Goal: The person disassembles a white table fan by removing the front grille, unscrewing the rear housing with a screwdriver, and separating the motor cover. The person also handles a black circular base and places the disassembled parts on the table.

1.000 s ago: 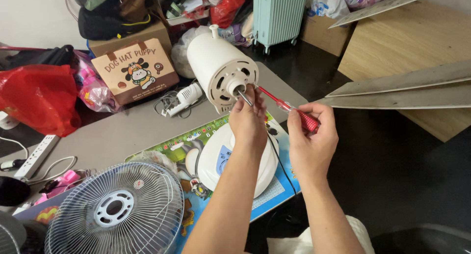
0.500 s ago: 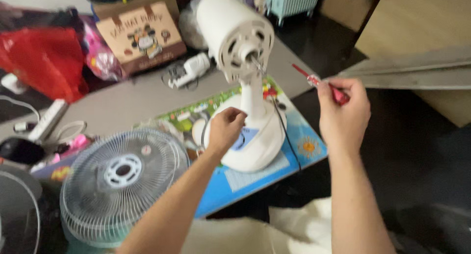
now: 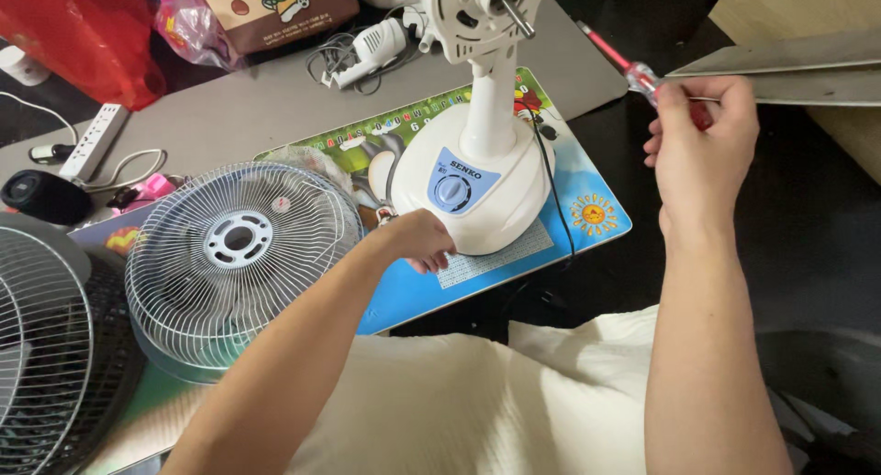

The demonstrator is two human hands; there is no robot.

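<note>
Screwdriver [image 3: 642, 76] gripped in right hand [image 3: 702, 154]; left hand [image 3: 418, 239], curled closed, touches fan base [image 3: 473, 200].

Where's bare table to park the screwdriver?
Bare grey table between power strip, white cable bundle and colourful mat. Crowded: fan grille and fan base cover the mat; right hand holds the screwdriver.

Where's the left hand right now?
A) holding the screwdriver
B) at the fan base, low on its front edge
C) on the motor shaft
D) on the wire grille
B: the left hand rests against the front edge of the white fan base, beside the wire grille but not on it; the red screwdriver is in the right hand.
</note>
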